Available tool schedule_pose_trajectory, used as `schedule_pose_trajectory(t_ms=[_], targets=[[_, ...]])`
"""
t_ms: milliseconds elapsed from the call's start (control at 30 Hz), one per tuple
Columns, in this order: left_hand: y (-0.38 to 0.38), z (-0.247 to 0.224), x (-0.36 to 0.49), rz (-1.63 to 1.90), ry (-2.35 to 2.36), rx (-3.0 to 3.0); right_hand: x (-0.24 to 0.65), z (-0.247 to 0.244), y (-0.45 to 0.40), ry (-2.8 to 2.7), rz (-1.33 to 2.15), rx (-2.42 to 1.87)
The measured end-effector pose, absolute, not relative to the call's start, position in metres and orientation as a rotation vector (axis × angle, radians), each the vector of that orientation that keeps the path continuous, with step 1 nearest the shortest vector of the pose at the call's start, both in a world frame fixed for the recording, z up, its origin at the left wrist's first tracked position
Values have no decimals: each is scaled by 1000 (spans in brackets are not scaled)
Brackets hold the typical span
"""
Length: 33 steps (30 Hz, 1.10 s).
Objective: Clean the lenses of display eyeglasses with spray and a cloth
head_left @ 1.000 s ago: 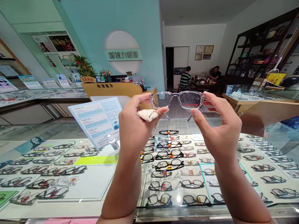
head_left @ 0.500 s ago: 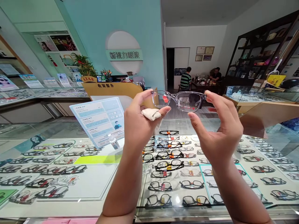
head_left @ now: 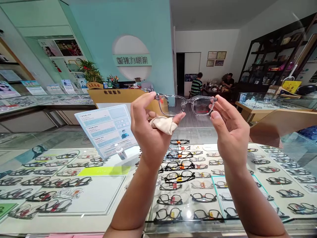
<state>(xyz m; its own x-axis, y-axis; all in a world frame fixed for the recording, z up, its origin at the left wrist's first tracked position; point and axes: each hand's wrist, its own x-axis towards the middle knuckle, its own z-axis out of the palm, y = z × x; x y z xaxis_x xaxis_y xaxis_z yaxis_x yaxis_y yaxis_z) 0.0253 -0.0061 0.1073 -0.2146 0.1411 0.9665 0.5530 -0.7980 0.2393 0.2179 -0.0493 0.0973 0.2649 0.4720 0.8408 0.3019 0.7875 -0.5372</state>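
A pair of clear-framed eyeglasses [head_left: 188, 100] is held up level above the glass display case, between both hands. My left hand [head_left: 151, 129] pinches the frame's left outer corner with its fingers. That same hand also keeps a folded cream cloth [head_left: 163, 124] against its palm, with the thumb stretched below the left lens. At the other end, my right hand [head_left: 230, 132] grips the right corner by the fingertips, its thumb just under the right lens. The temples of the glasses are mostly hidden behind the lenses and hands.
Beneath my arms, the display case [head_left: 138, 228] shows rows of eyeglasses [head_left: 179, 177]. A leaflet [head_left: 106, 130] and a small bottle [head_left: 121, 152] stand on its left side. Farther back are a counter [head_left: 119, 96] and two people seated at a table [head_left: 215, 90].
The eyeglasses have turned and shifted slightly left. My right hand has moved left and turned, its thumb closer to its fingers. More of the cloth shows in my left hand.
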Motion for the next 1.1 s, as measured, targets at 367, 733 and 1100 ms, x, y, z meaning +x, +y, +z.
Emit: schedule_pose_trajectory(t_ms=[367, 733, 1100], targets=[[2, 106, 34, -2205, -601, -1842, 219, 103, -48, -1119, 164, -589], [-8, 103, 39, -2209, -777, -1949, 231, 110, -44, -994, 576, -541], [-24, 109, 41, -2309, -956, -1979, 230, 109, -42, -990, 707, -554]])
